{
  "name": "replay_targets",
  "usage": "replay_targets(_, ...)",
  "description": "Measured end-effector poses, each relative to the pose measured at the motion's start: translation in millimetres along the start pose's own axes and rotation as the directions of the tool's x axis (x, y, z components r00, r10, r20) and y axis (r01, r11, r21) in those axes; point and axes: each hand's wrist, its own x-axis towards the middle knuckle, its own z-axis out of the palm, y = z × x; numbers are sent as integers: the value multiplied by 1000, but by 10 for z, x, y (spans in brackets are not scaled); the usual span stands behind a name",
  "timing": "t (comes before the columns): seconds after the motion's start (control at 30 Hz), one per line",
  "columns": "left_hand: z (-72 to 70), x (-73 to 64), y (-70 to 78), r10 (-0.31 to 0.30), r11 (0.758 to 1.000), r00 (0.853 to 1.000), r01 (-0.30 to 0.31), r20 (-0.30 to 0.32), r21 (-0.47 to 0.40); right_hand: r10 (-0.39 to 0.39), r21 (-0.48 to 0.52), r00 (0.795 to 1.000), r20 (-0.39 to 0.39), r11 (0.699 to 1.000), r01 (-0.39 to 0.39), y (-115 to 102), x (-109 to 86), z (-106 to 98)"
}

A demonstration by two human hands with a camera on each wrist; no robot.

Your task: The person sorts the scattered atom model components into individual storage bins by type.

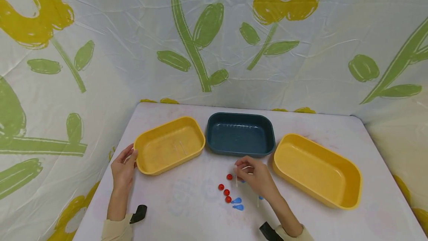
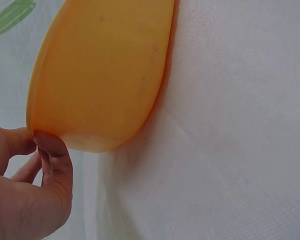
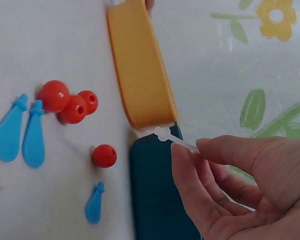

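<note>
Between thumb and forefinger, my right hand point(image 1: 255, 177) pinches a thin white plastic stick point(image 3: 177, 139) with a round knob at its end. It is above the table, in front of the dark teal tray point(image 1: 240, 153). At the left, my left hand point(image 1: 123, 170) grips the rim of a yellow tray point(image 2: 100, 75) at its near left corner. Thin whitish sticks point(image 1: 182, 148) lie in that tray. Several red beads point(image 3: 54, 96) with holes and several blue drop-shaped pieces point(image 3: 8, 134) lie on the table near the right hand, which partly hides some in the head view.
A second yellow tray point(image 1: 317, 170) stands at the right, angled. Another pale stick point(image 1: 258, 201) lies by a blue piece beneath the right forearm. The table point(image 1: 174, 203) has a white cover, and flower-printed cloth point(image 1: 133, 47) hangs behind and at the sides.
</note>
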Motion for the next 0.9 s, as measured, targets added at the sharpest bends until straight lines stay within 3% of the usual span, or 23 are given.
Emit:
replay_targets(0.43,-1,-3,7,-5,1000,1000,4,-4,-21,13,162,999,43,987,-19,-200,214,39)
replay_targets(0.9,-3,0,0,21,1000,1000,-21,3,-23,-44,364,997,65,931,17,-421,452,165)
